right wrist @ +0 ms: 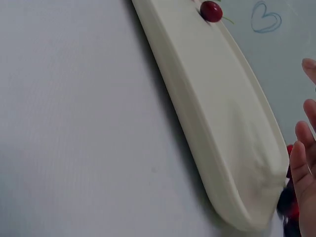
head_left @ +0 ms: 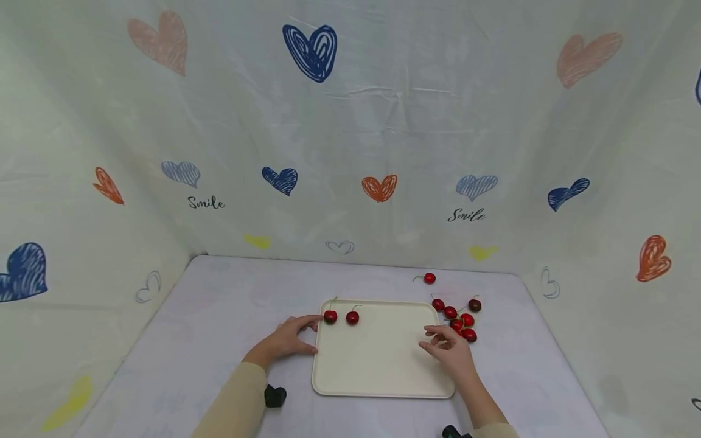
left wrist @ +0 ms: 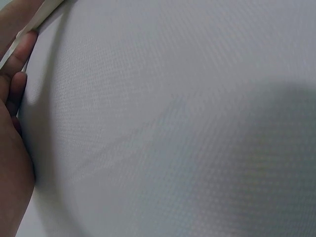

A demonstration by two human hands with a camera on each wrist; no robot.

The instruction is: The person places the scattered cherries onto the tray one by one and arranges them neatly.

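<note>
A cream tray (head_left: 383, 365) lies on the table with two red cherries, a left one (head_left: 330, 317) and a right one (head_left: 353, 318), near its far left corner. At the tray's left rim my left hand (head_left: 292, 337) holds the edge between thumb and fingers. The left wrist view has just part of that hand (left wrist: 15, 123) and a strip of rim. Over the tray's right side hovers my right hand (head_left: 446, 350), fingers loosely bent and nothing between them. Several loose cherries (head_left: 467, 320) lie just beyond it, partly hidden by the hand in the right wrist view.
One stemmed cherry (head_left: 429, 278) lies apart near the table's back edge. A white cloth covers the table (head_left: 235, 292), and a curtain printed with hearts (head_left: 405, 140) hangs around the back and sides. Dark wrist devices (head_left: 275, 396) show beside both forearms.
</note>
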